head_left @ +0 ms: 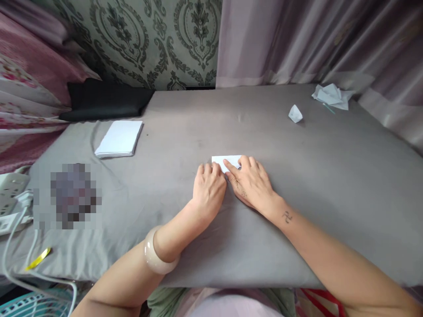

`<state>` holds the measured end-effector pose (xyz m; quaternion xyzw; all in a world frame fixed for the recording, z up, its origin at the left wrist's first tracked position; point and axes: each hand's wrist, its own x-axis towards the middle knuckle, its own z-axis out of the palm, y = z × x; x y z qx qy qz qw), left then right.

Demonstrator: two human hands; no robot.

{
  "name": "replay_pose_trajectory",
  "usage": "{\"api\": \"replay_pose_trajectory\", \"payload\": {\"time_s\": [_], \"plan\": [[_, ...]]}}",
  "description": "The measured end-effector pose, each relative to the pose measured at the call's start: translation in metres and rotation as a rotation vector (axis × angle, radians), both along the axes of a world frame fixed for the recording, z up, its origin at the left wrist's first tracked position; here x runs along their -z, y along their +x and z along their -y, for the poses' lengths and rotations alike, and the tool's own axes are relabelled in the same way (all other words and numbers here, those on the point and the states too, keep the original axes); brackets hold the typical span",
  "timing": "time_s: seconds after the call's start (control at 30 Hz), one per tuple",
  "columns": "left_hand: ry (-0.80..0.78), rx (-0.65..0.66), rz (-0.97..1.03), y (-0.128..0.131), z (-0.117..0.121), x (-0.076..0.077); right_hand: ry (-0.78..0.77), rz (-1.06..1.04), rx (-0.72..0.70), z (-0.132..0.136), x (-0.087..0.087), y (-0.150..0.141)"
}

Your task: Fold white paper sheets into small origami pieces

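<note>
A small folded white paper (227, 161) lies on the grey cloth-covered table (324, 176), mostly hidden under my hands. My left hand (209, 190) rests knuckles up on the paper's left part, its fingers curled down onto it. My right hand (251, 181) lies flat over the paper's right part, fingers stretched and pressing along it. A pale bangle (157, 253) sits on my left wrist.
A stack of white sheets (119, 138) lies at the left. A small folded paper piece (295, 113) and a heap of crumpled papers (332, 96) sit at the back right. A black cushion (105, 99), a power strip with cables (11, 198) and curtains border the table.
</note>
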<state>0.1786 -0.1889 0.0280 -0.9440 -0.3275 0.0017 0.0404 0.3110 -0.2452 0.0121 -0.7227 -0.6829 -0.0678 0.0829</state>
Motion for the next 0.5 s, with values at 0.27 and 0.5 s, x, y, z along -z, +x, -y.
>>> {"api": "replay_pose_trajectory", "payload": {"time_s": [0.27, 0.5], "plan": [[-0.165, -0.075, 0.026, -0.023, -0.019, -0.002, -0.003, -0.059, 0.086, 0.006, -0.002, 0.016], [-0.215, -0.122, 0.133, -0.027, -0.031, -0.004, -0.011, -0.144, 0.057, 0.009, -0.006, 0.035]]}}
